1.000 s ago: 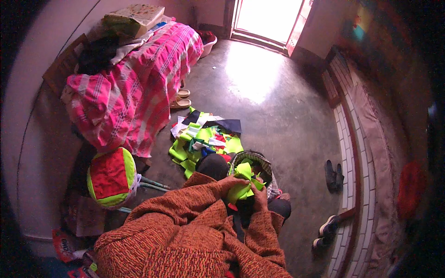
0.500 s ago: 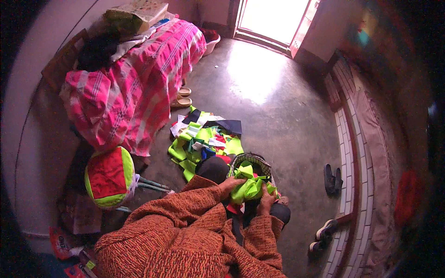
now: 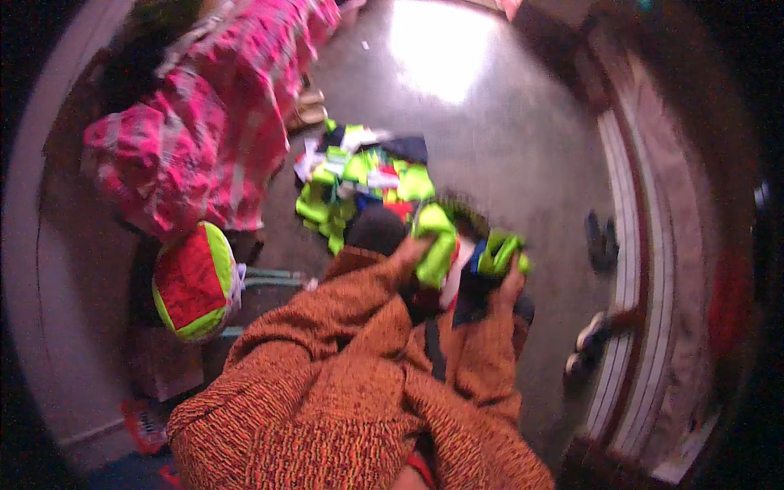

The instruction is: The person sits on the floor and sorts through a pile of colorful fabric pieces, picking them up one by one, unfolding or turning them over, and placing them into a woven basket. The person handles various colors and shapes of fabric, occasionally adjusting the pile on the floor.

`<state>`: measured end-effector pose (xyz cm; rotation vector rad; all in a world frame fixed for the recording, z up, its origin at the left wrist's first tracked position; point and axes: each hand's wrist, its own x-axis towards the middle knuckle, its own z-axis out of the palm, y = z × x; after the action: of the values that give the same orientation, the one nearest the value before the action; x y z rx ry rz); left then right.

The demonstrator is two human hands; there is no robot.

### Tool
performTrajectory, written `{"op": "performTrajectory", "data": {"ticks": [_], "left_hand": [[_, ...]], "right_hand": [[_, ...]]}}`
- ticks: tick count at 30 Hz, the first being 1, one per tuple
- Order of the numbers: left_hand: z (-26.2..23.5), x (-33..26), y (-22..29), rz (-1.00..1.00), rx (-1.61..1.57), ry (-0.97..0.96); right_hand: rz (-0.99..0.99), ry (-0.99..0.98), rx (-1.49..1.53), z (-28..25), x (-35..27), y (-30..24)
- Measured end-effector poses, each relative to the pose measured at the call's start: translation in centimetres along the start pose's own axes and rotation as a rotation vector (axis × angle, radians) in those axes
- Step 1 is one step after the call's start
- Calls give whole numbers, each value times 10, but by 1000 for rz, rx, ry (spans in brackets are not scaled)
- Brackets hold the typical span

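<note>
Between the fingers of my left hand [image 3: 414, 248] is a neon yellow-green cloth scrap [image 3: 437, 253]. Further right, my right hand [image 3: 513, 282] is closed on another neon cloth scrap [image 3: 496, 256]. The two hands are apart, with white, red and blue cloth pieces [image 3: 456, 265] showing between them over my lap. Just beyond lies a heap of fabric scraps [image 3: 357, 170] on the floor, mostly neon with navy, white and red among them. A dark rim of what looks like a basket [image 3: 464, 209] shows behind the scraps, blurred and mostly covered.
At my left stands a stool with a red and neon cushion [image 3: 194, 282]. Behind it, a pink checked cloth [image 3: 204, 139] drapes over furniture, with tan slippers [image 3: 308, 110] beside it. Dark shoes [image 3: 603, 241] and black-and-white shoes [image 3: 586, 347] lie by the white-tiled ledge [image 3: 625, 278] on the right.
My hands have moved apart, the right one going rightward with a neon scrap. The bunched neon cloth between them is now in separate pieces. The view has tipped downward and blurred.
</note>
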<state>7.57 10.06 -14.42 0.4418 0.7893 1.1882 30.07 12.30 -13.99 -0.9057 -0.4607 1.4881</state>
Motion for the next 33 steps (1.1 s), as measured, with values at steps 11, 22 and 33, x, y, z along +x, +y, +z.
{"op": "performTrajectory", "data": {"ticks": [11, 22, 33], "left_hand": [[-10, -14, 18, -114, 148, 292], [-14, -9, 11, -48, 227, 358], [-31, -3, 7, -23, 413, 304]], "right_hand": [[-798, 188, -1217, 13, -26, -26], [-363, 176, -405, 48, -9, -18], [-361, 166, -283, 38, -2, -16]]}}
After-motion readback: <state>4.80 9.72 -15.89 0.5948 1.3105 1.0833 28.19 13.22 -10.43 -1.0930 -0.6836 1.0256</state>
